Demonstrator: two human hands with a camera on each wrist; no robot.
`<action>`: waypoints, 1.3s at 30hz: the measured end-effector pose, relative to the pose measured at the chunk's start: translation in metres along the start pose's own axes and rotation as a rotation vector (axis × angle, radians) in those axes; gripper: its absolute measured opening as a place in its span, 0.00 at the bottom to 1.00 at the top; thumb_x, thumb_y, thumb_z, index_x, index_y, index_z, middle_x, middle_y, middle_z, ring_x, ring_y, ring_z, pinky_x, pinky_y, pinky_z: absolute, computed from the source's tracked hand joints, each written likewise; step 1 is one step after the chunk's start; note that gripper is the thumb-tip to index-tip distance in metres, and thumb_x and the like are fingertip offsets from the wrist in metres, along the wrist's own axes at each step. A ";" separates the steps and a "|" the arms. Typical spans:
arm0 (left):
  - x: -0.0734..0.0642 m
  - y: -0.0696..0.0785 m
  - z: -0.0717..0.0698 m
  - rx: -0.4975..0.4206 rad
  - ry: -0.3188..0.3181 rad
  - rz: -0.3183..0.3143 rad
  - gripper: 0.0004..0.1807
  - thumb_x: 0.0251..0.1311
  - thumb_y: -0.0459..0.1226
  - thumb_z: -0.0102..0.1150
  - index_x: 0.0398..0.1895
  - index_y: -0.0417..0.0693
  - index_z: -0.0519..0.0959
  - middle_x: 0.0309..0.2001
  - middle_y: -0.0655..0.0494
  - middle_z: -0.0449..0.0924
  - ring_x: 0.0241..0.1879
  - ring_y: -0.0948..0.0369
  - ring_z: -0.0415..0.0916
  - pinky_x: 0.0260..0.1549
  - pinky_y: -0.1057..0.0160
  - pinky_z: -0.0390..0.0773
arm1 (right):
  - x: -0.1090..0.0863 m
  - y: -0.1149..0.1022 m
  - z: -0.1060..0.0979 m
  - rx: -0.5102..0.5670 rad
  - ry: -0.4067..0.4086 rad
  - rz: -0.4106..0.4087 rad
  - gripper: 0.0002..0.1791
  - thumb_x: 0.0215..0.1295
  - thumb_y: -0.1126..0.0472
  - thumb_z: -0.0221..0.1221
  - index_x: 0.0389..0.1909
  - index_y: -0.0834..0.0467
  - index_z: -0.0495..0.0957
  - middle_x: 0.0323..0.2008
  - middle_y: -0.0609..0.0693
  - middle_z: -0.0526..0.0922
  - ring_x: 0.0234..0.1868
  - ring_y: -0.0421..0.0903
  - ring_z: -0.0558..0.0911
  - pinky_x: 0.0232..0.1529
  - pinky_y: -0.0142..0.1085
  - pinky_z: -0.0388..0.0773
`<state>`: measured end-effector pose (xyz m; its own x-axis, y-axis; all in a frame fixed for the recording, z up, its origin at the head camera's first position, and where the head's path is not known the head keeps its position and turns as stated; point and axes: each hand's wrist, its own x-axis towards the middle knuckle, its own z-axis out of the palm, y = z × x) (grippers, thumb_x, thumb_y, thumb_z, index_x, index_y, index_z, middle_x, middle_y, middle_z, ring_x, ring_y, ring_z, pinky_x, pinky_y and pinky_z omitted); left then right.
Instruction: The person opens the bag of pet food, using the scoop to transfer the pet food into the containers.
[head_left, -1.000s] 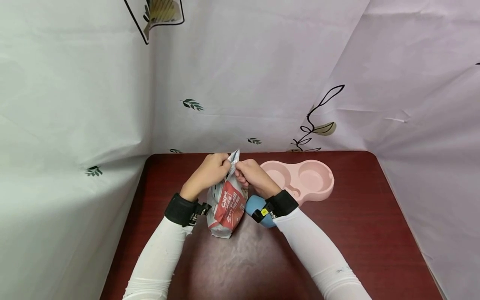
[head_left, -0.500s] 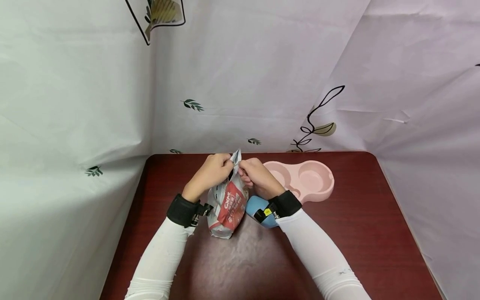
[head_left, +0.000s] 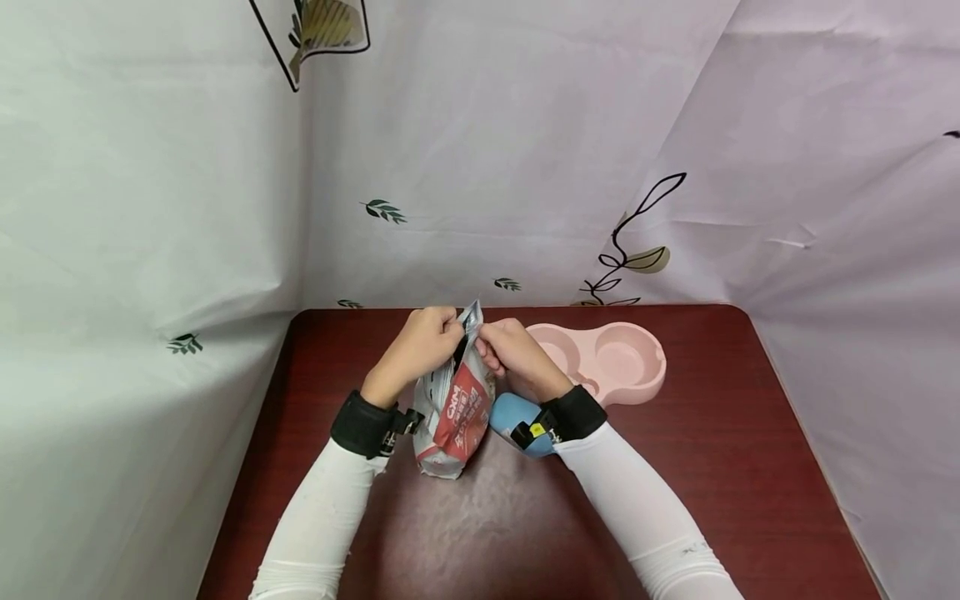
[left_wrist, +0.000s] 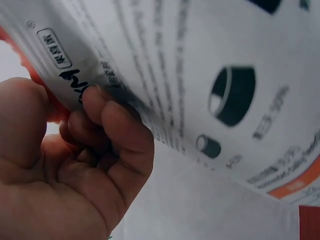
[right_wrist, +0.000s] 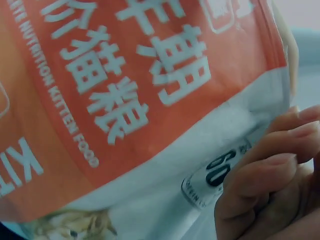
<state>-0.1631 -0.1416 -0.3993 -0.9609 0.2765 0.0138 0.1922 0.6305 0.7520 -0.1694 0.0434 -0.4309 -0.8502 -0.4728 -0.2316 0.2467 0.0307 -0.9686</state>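
Note:
A grey-and-red bag of kitten food (head_left: 463,417) stands on the table between the two hands. On the left side of its top edge, my left hand (head_left: 426,340) pinches the film; the right hand (head_left: 516,350) pinches the opposite side. Between them a dark gap shows at the bag's mouth. In the left wrist view the left fingers (left_wrist: 127,135) curl against the bag's printed back panel (left_wrist: 235,135). The right wrist view has the bag's orange front (right_wrist: 115,100) with the right fingers (right_wrist: 265,180) curled at its edge.
A pink double-bowl feeder (head_left: 630,367) sits behind the right wrist. A rounded blue object (head_left: 513,412) lies right of the bag, partly covered by the right wrist camera. The dark red table (head_left: 720,467) meets pale patterned cloth (head_left: 480,167) at its back edge.
The right hand has shifted slightly right, and the dark gap at the top of the bag shows a little wider. Both hands keep their hold.

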 end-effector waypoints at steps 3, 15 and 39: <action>0.000 -0.001 0.001 -0.007 0.017 0.001 0.19 0.67 0.32 0.47 0.17 0.50 0.59 0.18 0.58 0.54 0.18 0.61 0.51 0.20 0.65 0.57 | -0.002 -0.003 0.007 -0.032 -0.012 0.010 0.24 0.77 0.58 0.46 0.17 0.57 0.72 0.11 0.44 0.67 0.12 0.38 0.63 0.18 0.31 0.61; -0.004 0.000 0.001 -0.082 0.011 -0.033 0.21 0.68 0.33 0.49 0.15 0.51 0.60 0.14 0.59 0.56 0.14 0.61 0.54 0.16 0.65 0.56 | -0.004 -0.012 0.011 -0.129 -0.107 0.085 0.19 0.74 0.58 0.47 0.21 0.58 0.76 0.13 0.44 0.70 0.13 0.37 0.66 0.18 0.30 0.67; -0.016 0.013 -0.004 -0.068 -0.188 -0.143 0.20 0.73 0.34 0.46 0.17 0.49 0.70 0.14 0.55 0.74 0.14 0.60 0.76 0.18 0.61 0.78 | -0.007 -0.013 0.007 -0.359 0.025 0.018 0.26 0.79 0.53 0.53 0.16 0.56 0.76 0.13 0.45 0.73 0.15 0.42 0.72 0.23 0.35 0.72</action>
<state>-0.1455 -0.1404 -0.3870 -0.9223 0.3219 -0.2141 0.0370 0.6246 0.7800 -0.1637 0.0404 -0.4158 -0.8596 -0.4476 -0.2464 0.0863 0.3482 -0.9335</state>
